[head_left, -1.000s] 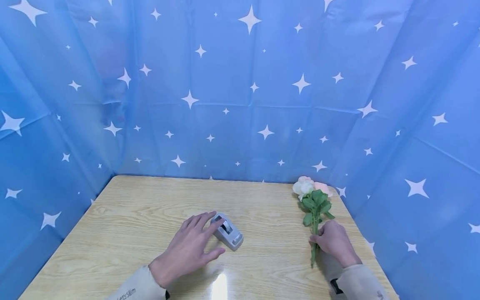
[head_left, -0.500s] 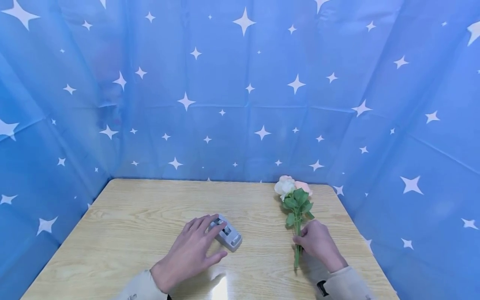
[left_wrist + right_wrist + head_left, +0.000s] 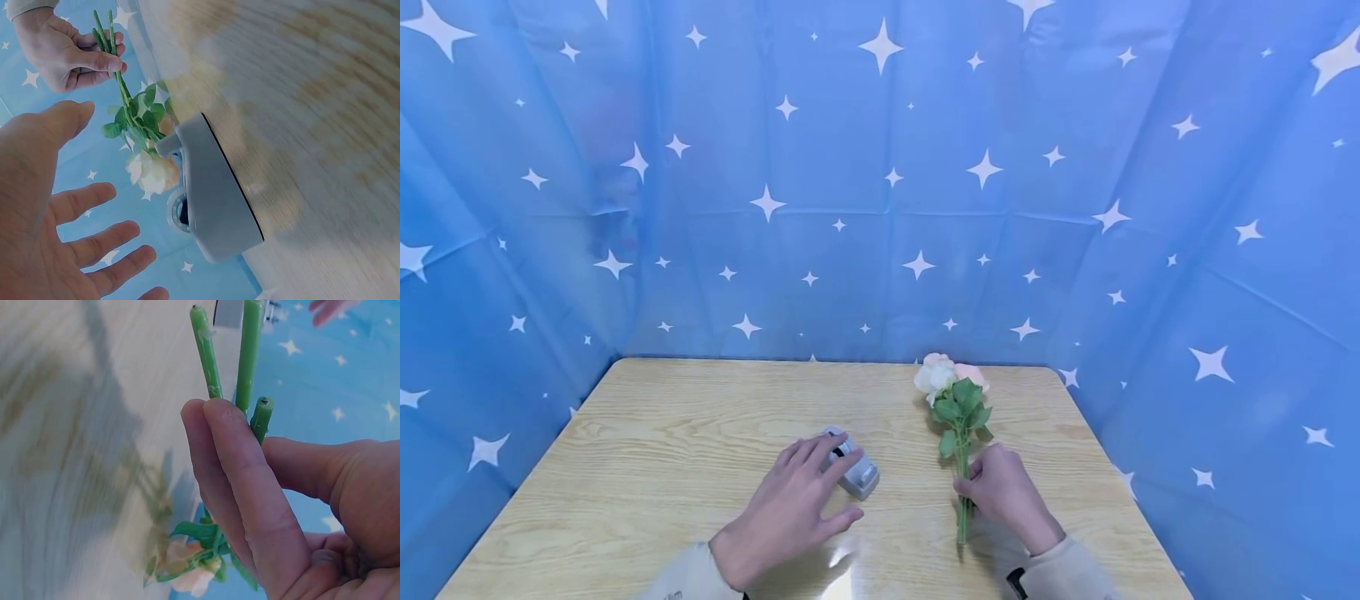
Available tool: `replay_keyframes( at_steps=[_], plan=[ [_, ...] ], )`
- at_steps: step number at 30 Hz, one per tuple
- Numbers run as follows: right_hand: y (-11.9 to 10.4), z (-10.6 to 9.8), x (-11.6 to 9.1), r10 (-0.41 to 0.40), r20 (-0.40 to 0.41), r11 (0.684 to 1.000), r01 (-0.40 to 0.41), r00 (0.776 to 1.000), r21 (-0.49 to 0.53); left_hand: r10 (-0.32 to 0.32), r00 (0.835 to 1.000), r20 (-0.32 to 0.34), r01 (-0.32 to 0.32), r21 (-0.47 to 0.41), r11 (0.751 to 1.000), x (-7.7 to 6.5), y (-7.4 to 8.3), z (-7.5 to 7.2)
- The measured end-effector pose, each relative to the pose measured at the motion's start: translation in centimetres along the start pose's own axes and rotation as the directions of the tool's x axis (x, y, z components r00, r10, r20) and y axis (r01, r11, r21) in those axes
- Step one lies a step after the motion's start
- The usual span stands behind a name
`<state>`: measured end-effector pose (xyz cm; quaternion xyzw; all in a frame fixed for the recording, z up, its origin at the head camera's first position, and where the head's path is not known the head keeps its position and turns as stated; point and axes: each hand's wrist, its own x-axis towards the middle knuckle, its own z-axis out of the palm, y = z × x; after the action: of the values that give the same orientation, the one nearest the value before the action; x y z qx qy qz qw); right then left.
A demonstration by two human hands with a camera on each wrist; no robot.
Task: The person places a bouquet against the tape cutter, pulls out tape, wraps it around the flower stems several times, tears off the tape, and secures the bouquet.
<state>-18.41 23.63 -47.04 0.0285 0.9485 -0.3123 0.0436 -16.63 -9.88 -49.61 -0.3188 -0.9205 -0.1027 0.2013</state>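
Observation:
A grey tape dispenser with a roll of tape stands near the middle of the table. Over it my left hand spreads its fingers, overlapping the dispenser's far end in the head view; in the left wrist view a gap shows between fingers and dispenser. My right hand pinches the green stems of a small bunch of artificial-looking flowers between thumb and fingers. White and pale pink blooms point to the far side, with green leaves below them. Three cut stem ends stick out past the fingers.
The wooden table has rounded far corners. A blue curtain with white stars hangs behind it and along both sides. A bright light reflection lies on the tabletop near the front.
My right hand has carried the flowers leftward across the table, closer to the tape dispenser. The left hand stays over the dispenser with hardly any shift. The head view has turned slightly.

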Motion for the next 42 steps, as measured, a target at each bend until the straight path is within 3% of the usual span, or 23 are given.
replay_keyframes(
  at_steps=[15, 24, 29, 36, 42],
  plan=[
    [-1.8, 3.3, -0.4, 0.020, 0.051, 1.000, -0.019, 0.998, -0.015, 0.029, 0.999, 0.045, -0.028, -0.019, 0.999, -0.1, 1.0, 0.7],
    [-2.4, 4.6, -0.2, 0.015, 0.083, 0.999, -0.019, 0.996, 0.049, 0.021, 0.998, 0.055, -0.020, -0.026, 0.999, -0.1, 1.1, 0.8],
    [-2.6, 4.7, -0.6, -0.005, 0.100, 0.999, 0.000, 0.995, 0.054, 0.007, 0.997, 0.072, -0.005, -0.024, 1.000, 0.0, 1.0, 0.7],
    [-2.4, 4.2, -1.2, -0.042, 0.164, 0.987, 0.015, 0.986, 0.162, 0.002, 0.998, 0.064, 0.000, -0.028, 1.000, 0.1, 0.7, 0.5],
    [-1.9, 3.9, -1.6, -0.076, 0.155, 0.994, 0.063, 0.985, 0.087, 0.005, 0.998, 0.062, -0.003, -0.032, 0.999, 0.1, 0.4, 0.4]
  ],
)
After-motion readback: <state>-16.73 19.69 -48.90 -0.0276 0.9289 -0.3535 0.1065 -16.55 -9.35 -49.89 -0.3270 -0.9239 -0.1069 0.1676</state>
